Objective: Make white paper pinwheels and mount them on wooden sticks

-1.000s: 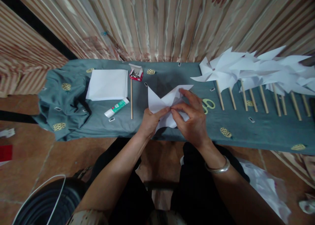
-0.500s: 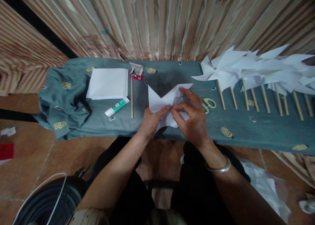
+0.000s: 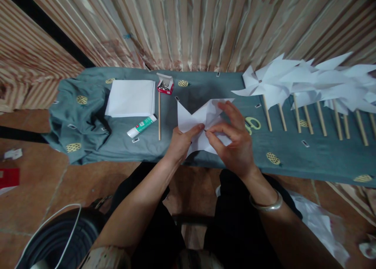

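Note:
My left hand (image 3: 182, 142) grips a folded white paper pinwheel (image 3: 189, 122), its thumb pressed on the paper close to the centre. At that centre, my right hand (image 3: 232, 139) pinches a tiny dark pin (image 3: 205, 130) between thumb and index finger, its other fingers raised over the paper's right side. The pin is too small to see well. Behind the right hand lie scissors with pale green handles (image 3: 253, 123), partly hidden. To the left, a wooden stick (image 3: 159, 118) rests below a small open red-and-white box (image 3: 165, 88) of shiny metal pins.
A stack of white paper (image 3: 132, 98) and a green-and-white glue stick (image 3: 142, 126) are at left on the cloth-covered table (image 3: 288, 143). Several finished white pinwheels (image 3: 311, 80) on sticks overlap at right. A pleated curtain (image 3: 188, 29) hangs behind.
My right hand has shifted slightly right, its fingertips a little farther from the left thumb, so the dark pin shows between them. The whole view has drifted slightly.

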`<state>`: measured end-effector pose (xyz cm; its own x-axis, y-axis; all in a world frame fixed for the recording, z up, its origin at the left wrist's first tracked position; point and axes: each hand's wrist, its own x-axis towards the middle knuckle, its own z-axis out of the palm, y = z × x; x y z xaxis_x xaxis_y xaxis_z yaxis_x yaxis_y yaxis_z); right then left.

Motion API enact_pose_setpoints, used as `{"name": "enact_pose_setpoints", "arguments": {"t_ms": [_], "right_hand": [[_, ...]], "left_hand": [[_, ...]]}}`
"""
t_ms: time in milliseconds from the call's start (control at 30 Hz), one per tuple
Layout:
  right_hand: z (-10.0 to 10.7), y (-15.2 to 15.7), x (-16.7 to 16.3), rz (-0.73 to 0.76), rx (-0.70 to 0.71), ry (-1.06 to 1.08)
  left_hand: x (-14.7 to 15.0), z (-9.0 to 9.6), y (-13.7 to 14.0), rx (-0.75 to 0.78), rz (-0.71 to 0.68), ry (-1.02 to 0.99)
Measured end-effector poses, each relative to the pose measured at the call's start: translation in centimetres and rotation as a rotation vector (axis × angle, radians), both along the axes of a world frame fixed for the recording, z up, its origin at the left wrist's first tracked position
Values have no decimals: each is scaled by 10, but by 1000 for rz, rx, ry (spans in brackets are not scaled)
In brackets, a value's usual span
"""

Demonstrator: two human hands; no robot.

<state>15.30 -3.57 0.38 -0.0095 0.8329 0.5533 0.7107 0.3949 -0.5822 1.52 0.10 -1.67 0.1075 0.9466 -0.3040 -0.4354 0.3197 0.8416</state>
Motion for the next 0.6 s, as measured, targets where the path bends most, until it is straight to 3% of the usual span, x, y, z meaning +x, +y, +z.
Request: {"name": "enact_pose_setpoints", "arguments": {"t_ms": [167,267,467,600], "right_hand": [[1,2,32,-154,-8,165],[-14,5,55,-254,-40,93],[-48,2,63,-124,-126,-201],[-30,-5,56,-185,-62,-140]], "left_hand": [[-4,1,5,-48,54,-31],[-8,2,8,-47,85,-63],[-13,4,11,-93,86,-102],[-14,5,11,-115,92,-110]]}}
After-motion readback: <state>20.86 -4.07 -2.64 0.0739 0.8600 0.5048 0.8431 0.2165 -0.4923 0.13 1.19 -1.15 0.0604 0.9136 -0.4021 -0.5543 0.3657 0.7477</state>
